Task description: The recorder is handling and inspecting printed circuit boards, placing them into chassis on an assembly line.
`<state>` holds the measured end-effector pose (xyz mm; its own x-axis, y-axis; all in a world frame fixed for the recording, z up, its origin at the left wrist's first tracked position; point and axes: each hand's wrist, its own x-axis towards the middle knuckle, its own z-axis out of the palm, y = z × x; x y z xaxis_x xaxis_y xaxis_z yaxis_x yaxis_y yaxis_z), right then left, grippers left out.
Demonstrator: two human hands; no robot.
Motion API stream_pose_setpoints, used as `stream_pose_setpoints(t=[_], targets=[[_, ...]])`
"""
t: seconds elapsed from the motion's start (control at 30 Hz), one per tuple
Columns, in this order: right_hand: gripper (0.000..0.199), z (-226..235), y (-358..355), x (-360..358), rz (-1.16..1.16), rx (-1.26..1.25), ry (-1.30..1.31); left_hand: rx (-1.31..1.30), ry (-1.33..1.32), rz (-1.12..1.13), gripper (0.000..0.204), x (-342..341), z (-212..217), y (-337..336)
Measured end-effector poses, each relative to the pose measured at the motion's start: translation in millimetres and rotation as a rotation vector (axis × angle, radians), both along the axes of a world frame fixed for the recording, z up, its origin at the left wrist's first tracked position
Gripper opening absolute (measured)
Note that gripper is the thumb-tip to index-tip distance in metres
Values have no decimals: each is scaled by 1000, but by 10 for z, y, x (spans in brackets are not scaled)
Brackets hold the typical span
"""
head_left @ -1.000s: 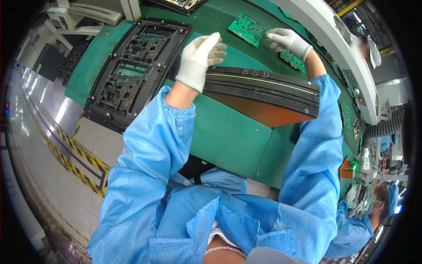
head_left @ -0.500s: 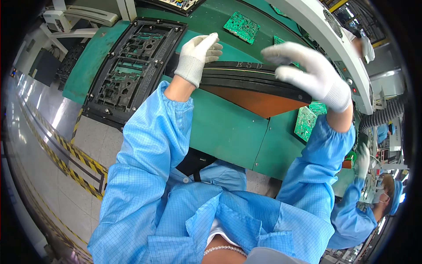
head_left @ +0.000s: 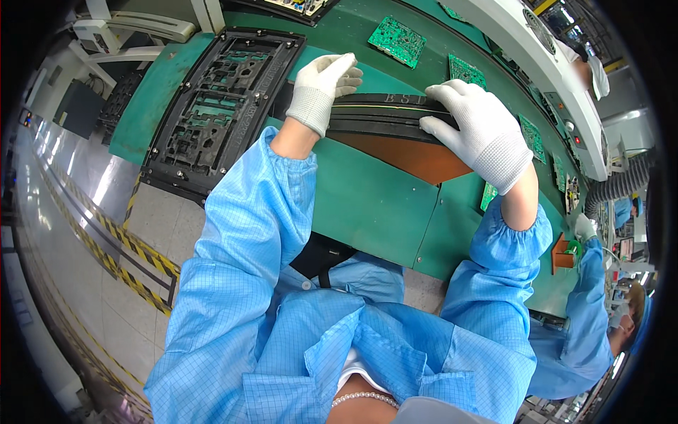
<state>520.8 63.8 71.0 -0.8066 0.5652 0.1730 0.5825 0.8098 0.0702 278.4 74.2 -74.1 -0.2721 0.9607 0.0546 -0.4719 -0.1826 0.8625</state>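
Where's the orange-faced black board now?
In the head view, just right of centre: the board tilts over the green bench, its right end in the right hand.

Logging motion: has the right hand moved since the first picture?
Yes: against the table, the right hand moved down the view, from beside a board onto the tilted frame.

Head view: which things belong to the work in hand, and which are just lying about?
Work in hand: tilted black-edged panel; right hand gripping it; left hand near its left end.
Seemingly just lying about: green circuit boards; black slotted frame; orange-brown holder.
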Motion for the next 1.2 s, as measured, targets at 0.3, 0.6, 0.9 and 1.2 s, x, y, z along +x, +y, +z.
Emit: stream_pose_setpoints(t=[0.3,0.6,0.9,1.2], targets=[[36,-76,-37,-17,-109,128,28,8,26,-16,39,-6,-7,-8],[39,-70,-50,-26,-148,144,54,30,-1,4,36,0,-28,-1],[37,-92,-45,-16,-156,150,103,32,1,7,38,7,-29,-2],[34,-162,13,20,-108,198,152,30,14,10,38,20,-44,22]])
